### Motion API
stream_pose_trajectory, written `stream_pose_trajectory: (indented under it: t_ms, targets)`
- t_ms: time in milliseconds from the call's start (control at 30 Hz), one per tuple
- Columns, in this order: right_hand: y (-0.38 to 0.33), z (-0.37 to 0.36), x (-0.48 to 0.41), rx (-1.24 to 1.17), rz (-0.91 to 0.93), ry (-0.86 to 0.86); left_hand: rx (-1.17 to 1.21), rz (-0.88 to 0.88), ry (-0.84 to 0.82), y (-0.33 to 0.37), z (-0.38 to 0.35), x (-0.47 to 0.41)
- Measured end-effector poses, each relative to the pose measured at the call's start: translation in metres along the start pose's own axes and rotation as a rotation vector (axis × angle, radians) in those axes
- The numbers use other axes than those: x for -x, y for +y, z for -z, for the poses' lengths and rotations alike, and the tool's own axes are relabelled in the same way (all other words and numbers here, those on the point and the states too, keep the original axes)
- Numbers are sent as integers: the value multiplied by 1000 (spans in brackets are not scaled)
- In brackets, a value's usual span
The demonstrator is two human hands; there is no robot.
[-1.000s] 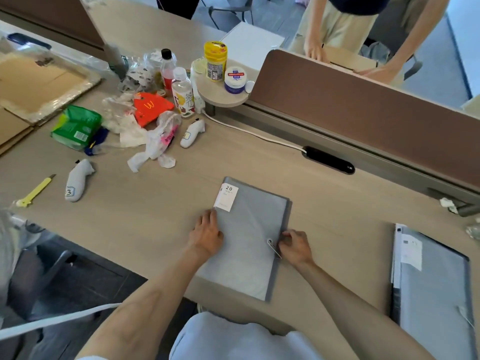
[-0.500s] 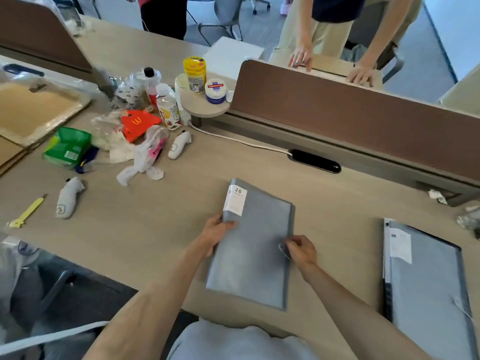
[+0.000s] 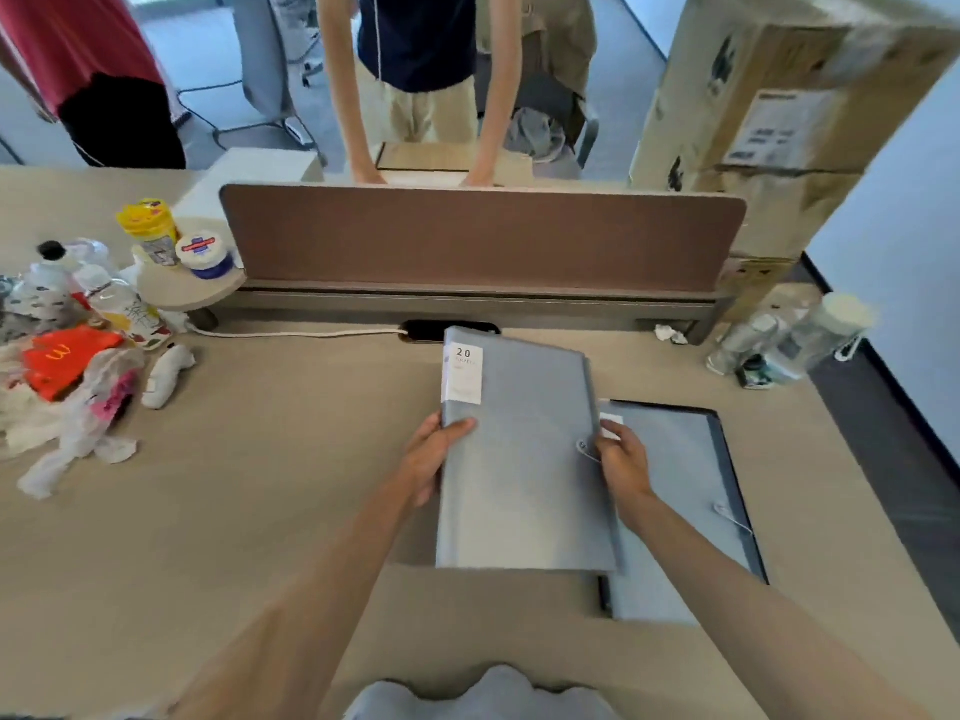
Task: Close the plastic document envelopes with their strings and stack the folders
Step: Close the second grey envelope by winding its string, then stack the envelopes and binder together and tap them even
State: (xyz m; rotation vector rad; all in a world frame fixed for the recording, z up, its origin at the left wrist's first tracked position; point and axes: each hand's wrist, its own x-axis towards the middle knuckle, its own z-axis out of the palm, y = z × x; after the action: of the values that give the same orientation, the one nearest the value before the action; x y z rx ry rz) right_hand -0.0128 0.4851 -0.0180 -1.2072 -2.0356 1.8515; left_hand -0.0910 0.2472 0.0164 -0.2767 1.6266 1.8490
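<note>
grey folder (image 3: 519, 459) gripped at its edges by left hand (image 3: 431, 457) and right hand (image 3: 621, 459), above another folder (image 3: 680, 485).

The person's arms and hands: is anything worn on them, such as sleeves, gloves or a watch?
Nothing visible. The left arm and right arm are bare to the picture's edge, no sleeves. The left hand and right hand show no gloves, rings or watch.

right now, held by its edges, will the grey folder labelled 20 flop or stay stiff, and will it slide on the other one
Probably fairly stiff: the grey folder looks flat between the left hand and right hand. Likely light, since edge grips alone carry it. Its smooth-looking cover may slide on the second folder.
</note>
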Motion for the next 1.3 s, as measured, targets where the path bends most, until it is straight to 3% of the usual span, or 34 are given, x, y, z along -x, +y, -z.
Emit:
stream_pose_trajectory:
  t_ms: [167, 300, 600, 833, 967, 1100, 1300]
  targets:
    - [21, 95, -37, -12, -64, 119, -269, 5, -71, -22, -107, -17]
    - [44, 150, -57, 12, -107, 136, -302, -38, -59, -43, -176, -23]
    - [84, 208, -79, 484, -18, 130, -686, 58, 46, -73, -212, -46]
    - [92, 201, -87, 388, -37, 86, -522, 218, 26, -91, -220, -47]
    - [100, 201, -95, 425, -41, 58, -421, 246, 95, -94, -219, -52]
    - [95, 200, -92, 491, -70, 59, -311, 281, 43, -86, -225, -44]
    - [101, 208, -103, 428, -112, -5, -234, 210, -2, -75, -233, -32]
